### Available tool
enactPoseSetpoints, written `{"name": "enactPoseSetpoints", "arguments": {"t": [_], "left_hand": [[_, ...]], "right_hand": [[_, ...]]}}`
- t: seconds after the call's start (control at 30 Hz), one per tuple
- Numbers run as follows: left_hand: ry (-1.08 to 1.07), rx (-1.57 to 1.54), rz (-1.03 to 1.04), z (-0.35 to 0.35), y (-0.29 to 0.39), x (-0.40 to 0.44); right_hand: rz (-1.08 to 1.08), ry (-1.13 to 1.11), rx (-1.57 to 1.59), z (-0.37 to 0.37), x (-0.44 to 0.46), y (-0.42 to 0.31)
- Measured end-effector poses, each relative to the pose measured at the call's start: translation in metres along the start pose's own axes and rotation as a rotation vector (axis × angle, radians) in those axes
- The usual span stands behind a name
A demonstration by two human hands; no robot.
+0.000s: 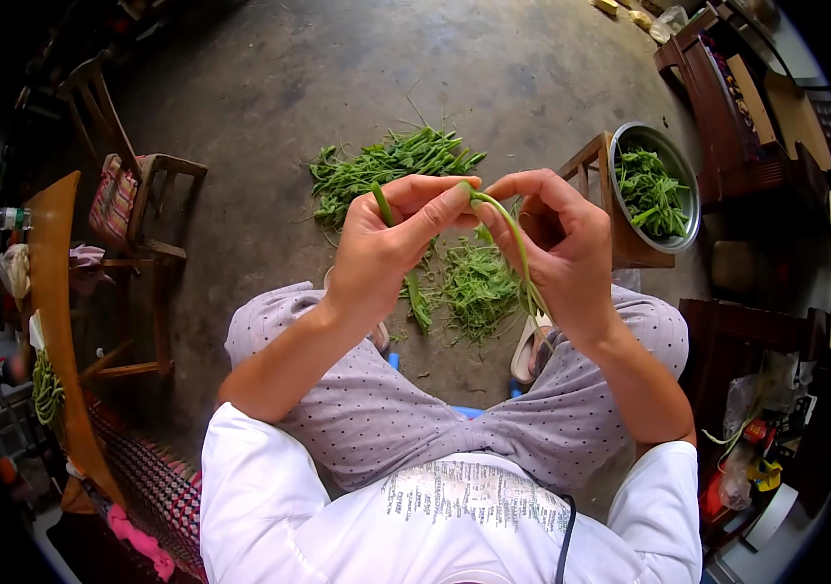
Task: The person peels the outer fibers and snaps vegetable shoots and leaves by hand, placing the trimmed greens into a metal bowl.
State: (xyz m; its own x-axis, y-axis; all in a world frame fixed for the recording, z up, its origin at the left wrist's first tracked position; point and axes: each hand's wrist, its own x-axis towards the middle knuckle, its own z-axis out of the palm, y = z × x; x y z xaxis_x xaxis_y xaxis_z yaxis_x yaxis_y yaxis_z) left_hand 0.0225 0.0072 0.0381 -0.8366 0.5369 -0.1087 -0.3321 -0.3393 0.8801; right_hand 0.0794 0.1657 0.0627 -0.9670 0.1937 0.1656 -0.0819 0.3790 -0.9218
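A green stem [382,205] is in the left hand [383,248], up in the air between the person's knees. The thumb and first finger pinch its tip, and a bit of stem pokes out past the fingers. The right hand [568,263] is pinching too. It has hold of a thin green strip [513,226] that hangs down in a curve. The 2 hands meet at the tips, so I can't see just where the stem and strip join, or if they do.

It looks like the step is pulling a thin strip off the stem. The next move seems to call for a firm left pinch and a slow, soft pull with the right hand, so the strip does not snap.

Under the hands, on the floor [270,127], is a small heap of thin, curly bits [479,282]. Just past it is a bigger pile of leafy stems [401,161].

Off to the right, a metal bowl [695,209] sits on a wooden stool [641,255], with more cut greens [651,195] in it. Far to the left is a wooden chair [158,164] with a stripy pad [110,200].
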Motion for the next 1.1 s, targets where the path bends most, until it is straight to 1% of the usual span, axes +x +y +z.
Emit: {"name": "enactPoseSetpoints", "arguments": {"t": [0.1,0.17,0.2,0.27,0.33,0.5,0.7,0.77,0.8,0.87,0.93,0.97,1.0,1.07,1.1], "left_hand": [[-0.009,0.091,0.112,0.000,-0.005,0.000],[-0.007,0.123,0.159,0.001,-0.006,0.000],[0.009,0.104,0.142,0.001,-0.005,0.000],[0.024,0.085,0.124,0.001,-0.005,0.000],[0.000,0.076,0.174,0.000,-0.008,0.002],[0.003,0.078,0.152,0.002,-0.005,0.001],[0.012,0.103,0.137,0.002,-0.006,0.000],[0.010,0.109,0.136,0.002,-0.006,0.000],[0.011,0.110,0.140,0.000,-0.007,0.000],[0.012,0.113,0.146,-0.002,-0.005,0.001],[0.040,0.053,0.104,-0.002,0.001,0.001],[0.039,0.040,0.040,-0.005,0.006,0.001],[0.042,0.041,0.042,-0.005,0.006,0.002],[0.109,0.011,0.064,-0.005,0.004,0.004],[0.111,0.009,0.064,-0.007,0.004,0.003]], "right_hand": [[0.005,0.013,0.033,0.001,0.000,0.006],[0.065,-0.021,0.127,0.001,0.000,0.009],[0.065,-0.020,0.127,0.001,0.000,0.010],[0.071,-0.028,0.243,0.003,0.001,0.011],[0.071,-0.029,0.239,0.003,0.001,0.011],[0.060,-0.037,0.251,0.002,-0.001,0.012],[0.051,-0.032,0.164,0.001,-0.004,0.010],[0.001,-0.017,0.053,0.001,-0.004,0.008],[0.000,-0.016,0.053,-0.001,-0.004,0.005],[-0.099,0.043,-0.132,-0.004,-0.002,-0.004],[-0.082,0.059,-0.168,-0.012,0.001,-0.003],[-0.064,0.074,-0.204,-0.016,0.002,-0.003],[-0.066,0.071,-0.202,-0.019,0.004,-0.003],[0.070,-0.056,0.008,-0.026,0.006,-0.004],[0.079,-0.116,0.031,-0.027,0.005,-0.002]]}}
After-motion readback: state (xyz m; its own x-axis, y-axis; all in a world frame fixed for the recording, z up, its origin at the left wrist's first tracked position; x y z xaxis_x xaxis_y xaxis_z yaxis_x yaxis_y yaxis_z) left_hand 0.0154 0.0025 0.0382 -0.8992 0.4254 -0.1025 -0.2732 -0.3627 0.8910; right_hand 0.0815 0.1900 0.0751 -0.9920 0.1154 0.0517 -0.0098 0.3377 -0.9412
